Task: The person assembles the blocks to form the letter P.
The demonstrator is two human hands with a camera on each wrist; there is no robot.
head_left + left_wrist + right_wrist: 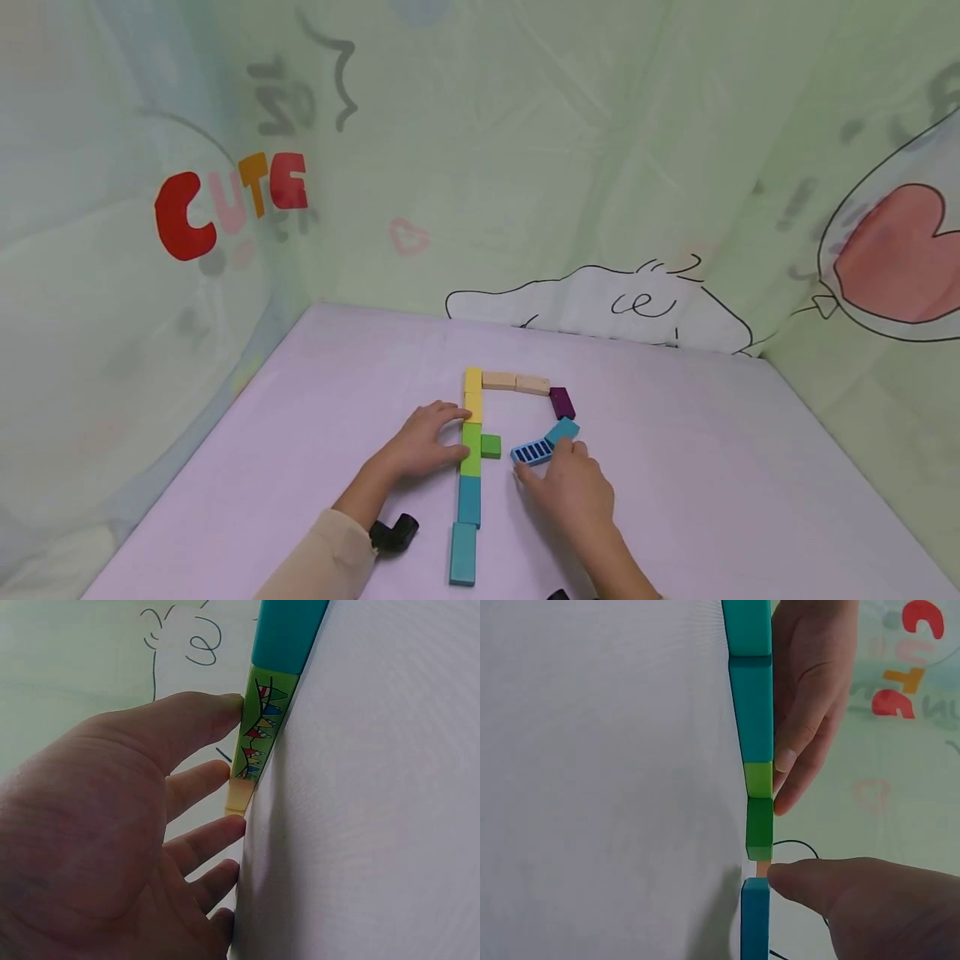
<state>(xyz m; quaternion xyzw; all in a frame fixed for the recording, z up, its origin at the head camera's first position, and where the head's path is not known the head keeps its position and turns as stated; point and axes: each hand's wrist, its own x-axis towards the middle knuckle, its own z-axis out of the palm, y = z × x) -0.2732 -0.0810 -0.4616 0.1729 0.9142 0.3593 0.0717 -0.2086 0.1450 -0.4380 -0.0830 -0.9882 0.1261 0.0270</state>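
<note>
Blocks on the lilac tabletop (315, 400), head view, counted: eleven in all.

Column, far to near: one yellow block (473, 380), one orange-yellow block (474, 407), one lime-green block (471, 448), two teal blocks, the nearer (463, 553) set slightly apart from the farther (469, 500). One small dark-green block (491, 446) sits just beside the lime-green one on its right side.

Top row running right from the yellow block: two tan blocks (515, 382). Then one purple block (562, 402), one plain blue block (562, 431), one blue striped block (533, 451), descending in a curve.

Left hand (423, 440): fingers straight and relaxed, tips pressed against the left side of the lime-green block; nothing grasped. Beige sleeve (322, 562) on that arm.

Right hand (570, 487): fingers (558, 450) lie extended against the near side of the blue striped block, touching it, not curled round it.

View differences: the left wrist view alone shows a bunting-flag print on the side of the lime-green block (259, 731), with fingers (202, 712) touching that face. The right wrist view shows the column edge-on with the left hand (810, 697) behind it, and the thumb (817, 881) by a blue block (755, 915); the stripes do not show there. Only the head view shows the full layout and the patterned cloth backdrop (525, 150).
</note>
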